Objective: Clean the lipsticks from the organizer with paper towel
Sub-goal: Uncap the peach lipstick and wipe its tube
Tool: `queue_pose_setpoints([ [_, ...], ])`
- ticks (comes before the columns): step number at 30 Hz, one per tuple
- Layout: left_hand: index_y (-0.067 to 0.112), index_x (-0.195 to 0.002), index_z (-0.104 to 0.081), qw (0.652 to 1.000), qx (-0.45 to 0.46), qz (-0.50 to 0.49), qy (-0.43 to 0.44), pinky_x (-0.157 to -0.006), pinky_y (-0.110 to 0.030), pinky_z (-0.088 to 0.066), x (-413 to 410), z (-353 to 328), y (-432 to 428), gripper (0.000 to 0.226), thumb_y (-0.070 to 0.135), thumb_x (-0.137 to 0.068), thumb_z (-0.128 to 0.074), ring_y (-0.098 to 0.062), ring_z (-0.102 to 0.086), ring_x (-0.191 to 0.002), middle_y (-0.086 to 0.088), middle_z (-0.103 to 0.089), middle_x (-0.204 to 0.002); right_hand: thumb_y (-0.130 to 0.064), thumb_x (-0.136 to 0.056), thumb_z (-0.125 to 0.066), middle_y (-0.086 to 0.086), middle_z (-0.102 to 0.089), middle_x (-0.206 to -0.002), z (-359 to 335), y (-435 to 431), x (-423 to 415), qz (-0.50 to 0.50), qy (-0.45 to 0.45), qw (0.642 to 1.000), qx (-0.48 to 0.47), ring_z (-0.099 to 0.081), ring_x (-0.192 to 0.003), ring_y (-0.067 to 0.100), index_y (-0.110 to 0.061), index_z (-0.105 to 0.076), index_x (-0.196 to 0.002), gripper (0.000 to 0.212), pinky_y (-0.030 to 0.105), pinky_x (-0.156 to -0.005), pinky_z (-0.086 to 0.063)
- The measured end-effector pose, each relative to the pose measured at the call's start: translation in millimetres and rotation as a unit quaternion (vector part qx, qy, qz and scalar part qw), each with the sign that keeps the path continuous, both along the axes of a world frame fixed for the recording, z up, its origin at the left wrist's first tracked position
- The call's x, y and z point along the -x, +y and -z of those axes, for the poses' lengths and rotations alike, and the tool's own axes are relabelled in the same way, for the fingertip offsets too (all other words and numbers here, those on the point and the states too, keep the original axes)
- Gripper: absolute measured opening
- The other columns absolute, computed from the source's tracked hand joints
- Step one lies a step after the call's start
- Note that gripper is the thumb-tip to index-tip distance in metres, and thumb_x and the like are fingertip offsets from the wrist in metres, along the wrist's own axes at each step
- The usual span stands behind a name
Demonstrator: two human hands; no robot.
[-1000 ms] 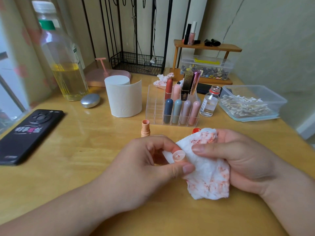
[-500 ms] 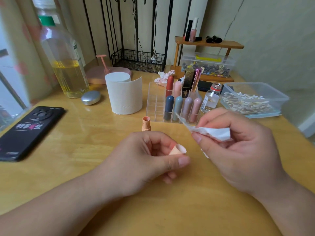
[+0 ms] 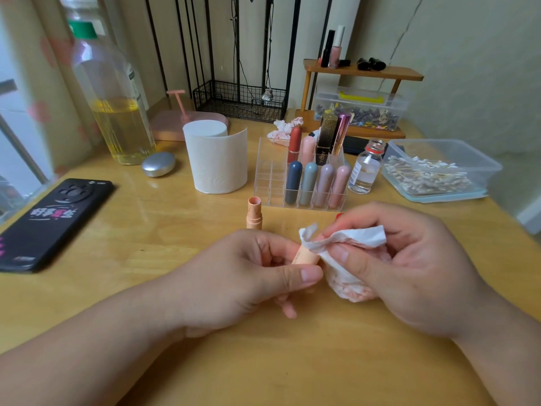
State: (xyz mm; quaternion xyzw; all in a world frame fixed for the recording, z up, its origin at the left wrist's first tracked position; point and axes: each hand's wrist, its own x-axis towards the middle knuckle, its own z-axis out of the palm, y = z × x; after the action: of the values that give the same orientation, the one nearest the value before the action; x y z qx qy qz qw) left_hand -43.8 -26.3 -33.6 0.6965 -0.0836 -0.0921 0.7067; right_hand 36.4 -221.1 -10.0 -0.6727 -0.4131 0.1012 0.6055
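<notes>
A peach lipstick cap (image 3: 306,256) is pinched in the left grip (image 3: 243,276), with the thumb on its near side, low over the near middle of the surface (image 3: 146,230). A stained paper towel (image 3: 351,238) is held bunched in the right grip (image 3: 409,268) and is pressed by thumb and forefinger over the cap's right end. The matching peach lipstick base (image 3: 254,213) is stood upright just beyond the left grip, near the clear organizer (image 3: 270,177). In the organizer's right compartments eight lipsticks (image 3: 309,183) are stood. Four rounded ones are in the near row: dark blue, grey-blue, mauve and pink. Four more are in the far row, the rightmost tilted. Just right of the organizer a small glass bottle (image 3: 366,171) of clear liquid is set, then a plastic tub (image 3: 486,168) holding cotton swabs (image 3: 424,177). At far left a large bottle (image 3: 117,112) part-filled with yellow liquid is seen.
</notes>
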Motion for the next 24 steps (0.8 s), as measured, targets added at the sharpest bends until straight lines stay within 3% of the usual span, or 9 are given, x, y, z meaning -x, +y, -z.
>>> queue_pose_setpoints([
  [2, 0.009, -0.078, -0.07, 1.0, -0.002, 0.022, 0.022, -0.059, -0.021, -0.047, 0.6, 1.3, 2.1, 0.022, 0.025, -0.092, -0.062, -0.014, -0.053, -0.06, -0.005, -0.058, -0.073, -0.009, -0.084, -0.067, 0.011, -0.071, -0.081, -2.0, -0.9, 1.4, -0.009, -0.009, 1.0, 0.028, -0.067, -0.07, 0.031, -0.014, -0.071, -0.093, 0.01, 0.038, -0.059, -0.055],
  [5, -0.015, -0.095, -0.058, 0.995, 0.045, 0.063, 0.058, -0.053, -0.026, -0.041, 0.1, 3.4, 2.7, 0.043, 0.028, -0.096, -0.055, -0.012, -0.037, -0.052, -0.005, -0.047, -0.067, -0.009, -0.085, -0.066, 0.015, -0.07, -0.08, -5.3, -3.4, 3.8, -0.03, 0.018, 0.999, 0.04, -0.066, -0.069, 0.037, -0.013, -0.069, -0.096, 0.013, 0.045, -0.057, -0.055],
  [9, 0.002, -0.102, -0.065, 0.975, 0.142, 0.129, 0.111, -0.05, -0.025, -0.036, 0.9, 1.3, 5.8, 0.032, 0.03, -0.097, -0.052, -0.013, -0.023, -0.05, -0.004, -0.034, -0.064, -0.004, -0.086, -0.066, 0.012, -0.073, -0.086, -10.2, -5.0, 7.9, -0.061, 0.013, 0.995, 0.079, -0.068, -0.074, 0.035, -0.022, -0.067, -0.105, 0.026, 0.05, -0.06, -0.056],
  [12, 0.003, -0.102, -0.063, 0.956, 0.189, 0.175, 0.142, -0.052, -0.024, -0.038, 1.2, 2.2, 11.0, 0.029, 0.029, -0.099, -0.053, -0.01, -0.028, -0.051, -0.002, -0.033, -0.065, 0.001, -0.085, -0.068, 0.006, -0.074, -0.088, -11.9, -6.4, 10.1, -0.083, -0.008, 0.99, 0.113, -0.069, -0.078, 0.028, -0.027, -0.065, -0.11, 0.038, 0.045, -0.064, -0.057],
  [14, 0.002, -0.101, -0.064, 0.963, 0.18, 0.153, 0.133, -0.052, -0.024, -0.039, 0.7, 1.4, 11.4, 0.029, 0.029, -0.098, -0.055, -0.011, -0.027, -0.05, -0.002, -0.033, -0.065, 0.006, -0.085, -0.068, 0.006, -0.073, -0.092, -13.4, -6.1, 11.3, -0.091, 0.018, 0.987, 0.128, -0.069, -0.081, 0.027, -0.03, -0.065, -0.11, 0.044, 0.047, -0.065, -0.058],
  [17, 0.002, -0.087, -0.062, 0.994, 0.07, 0.054, 0.061, -0.051, -0.027, -0.038, 2.5, -0.4, 5.5, 0.031, 0.031, -0.096, -0.056, -0.014, -0.029, -0.051, -0.002, -0.032, -0.061, 0.006, -0.087, -0.068, 0.011, -0.068, -0.079, -15.8, -5.4, 9.6, -0.084, 0.049, 0.985, 0.145, -0.063, -0.059, 0.022, -0.032, -0.066, -0.106, 0.043, 0.041, -0.054, -0.056],
  [19, 0.013, -0.083, -0.061, 0.988, -0.136, -0.025, -0.063, -0.056, -0.026, -0.041, 7.7, -0.1, 0.3, 0.032, 0.042, -0.096, -0.055, -0.011, -0.039, -0.055, 0.01, -0.042, -0.061, 0.006, -0.091, -0.063, 0.009, -0.064, -0.064, -17.7, -6.1, 6.3, -0.091, 0.078, 0.981, 0.155, -0.057, -0.046, 0.02, -0.028, -0.065, -0.108, 0.038, 0.031, -0.05, -0.051],
  [21, 0.027, -0.089, -0.061, 0.919, -0.325, -0.088, -0.207, -0.06, -0.018, -0.04, 12.8, 1.4, -5.6, 0.023, 0.045, -0.098, -0.051, -0.004, -0.048, -0.063, 0.016, -0.052, -0.068, 0.006, -0.093, -0.059, 0.011, -0.063, -0.055, -19.2, -7.5, 2.6, -0.104, 0.107, 0.976, 0.161, -0.052, -0.035, 0.016, -0.023, -0.061, -0.111, 0.034, 0.021, -0.046, -0.045],
  [24, 0.022, -0.102, -0.061, 0.842, -0.429, -0.118, -0.306, -0.065, -0.021, -0.043, 15.0, -1.5, -12.0, 0.024, 0.039, -0.1, -0.046, -0.004, -0.052, -0.074, 0.014, -0.058, -0.083, 0.001, -0.093, -0.061, 0.029, -0.056, -0.054, -20.2, -8.2, -1.7, -0.112, 0.16, 0.97, 0.142, -0.042, -0.026, 0.011, -0.024, -0.061, -0.107, 0.028, 0.014, -0.037, -0.035],
])
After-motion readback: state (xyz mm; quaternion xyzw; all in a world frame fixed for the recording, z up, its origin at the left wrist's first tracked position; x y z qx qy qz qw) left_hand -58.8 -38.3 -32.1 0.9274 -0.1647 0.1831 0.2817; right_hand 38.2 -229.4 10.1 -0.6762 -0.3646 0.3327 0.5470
